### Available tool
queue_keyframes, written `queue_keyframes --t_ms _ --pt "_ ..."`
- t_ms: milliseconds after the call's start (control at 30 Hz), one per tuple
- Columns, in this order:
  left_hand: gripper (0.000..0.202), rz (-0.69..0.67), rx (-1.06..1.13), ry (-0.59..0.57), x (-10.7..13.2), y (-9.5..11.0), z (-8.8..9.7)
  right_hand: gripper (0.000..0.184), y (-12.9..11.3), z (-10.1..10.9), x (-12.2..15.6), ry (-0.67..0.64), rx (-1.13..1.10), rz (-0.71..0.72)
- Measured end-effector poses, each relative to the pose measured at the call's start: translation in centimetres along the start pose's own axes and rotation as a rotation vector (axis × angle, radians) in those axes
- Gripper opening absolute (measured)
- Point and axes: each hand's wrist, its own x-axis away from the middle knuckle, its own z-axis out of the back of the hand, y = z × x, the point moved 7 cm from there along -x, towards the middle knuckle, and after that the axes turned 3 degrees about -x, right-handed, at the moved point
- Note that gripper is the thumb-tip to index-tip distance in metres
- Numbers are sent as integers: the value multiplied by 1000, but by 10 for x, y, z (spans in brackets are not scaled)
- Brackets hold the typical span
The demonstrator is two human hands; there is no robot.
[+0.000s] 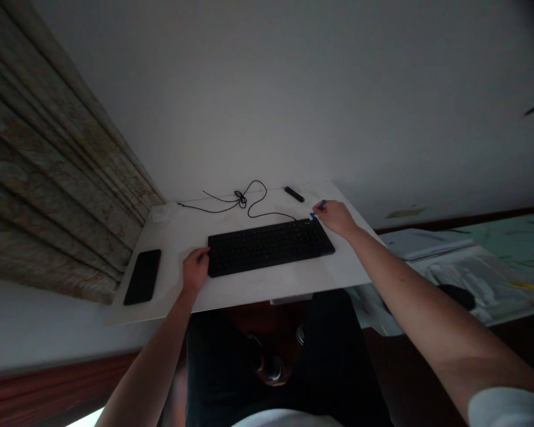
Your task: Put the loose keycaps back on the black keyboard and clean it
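- Dark clothing (258, 362) fills the lower middle of the view, below the near edge of a white board (276, 284).
- The left hand (196, 270) is laid against the left end of a black keyboard (267, 248), with the fingers curled at its edge. It appears to be placed there to steady the keyboard, though whether it is grasping or only resting cannot be told.
- The right hand (336, 216) is closed in a fingertip pinch on a small blue piece (320, 205), just beyond the keyboard's far right corner. A pinch seems to be called for by the smallness of the piece.
- The keyboard is laid on the board between the two hands, probably so that both can reach it.
- A black smartphone (142, 277) is laid flat to the left, apparently set well aside from the keyboard.
- A thin black cable (244, 201) is left loosely knotted and looped along the far edge, and a small black stick-shaped device (294, 194) is placed beside it.
- A pleated curtain (48, 178) is hung at the left, a white wall (249, 89) rises behind, and a notebook (427, 243) is seen lower down at the right.
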Motion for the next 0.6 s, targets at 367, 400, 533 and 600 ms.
queue_keyframes --t_ms 367,400,533,600 --pt "27 41 -21 15 3 2 3 16 -244 -157 56 -550 -709 329" --pt "26 49 -19 25 3 2 4 16 -257 -168 60 -563 -690 356" --pt "17 73 -22 93 4 2 9 16 -282 -195 68 -553 -601 436" --pt "12 84 -28 110 4 2 10 17 -286 -200 67 -535 -567 464"
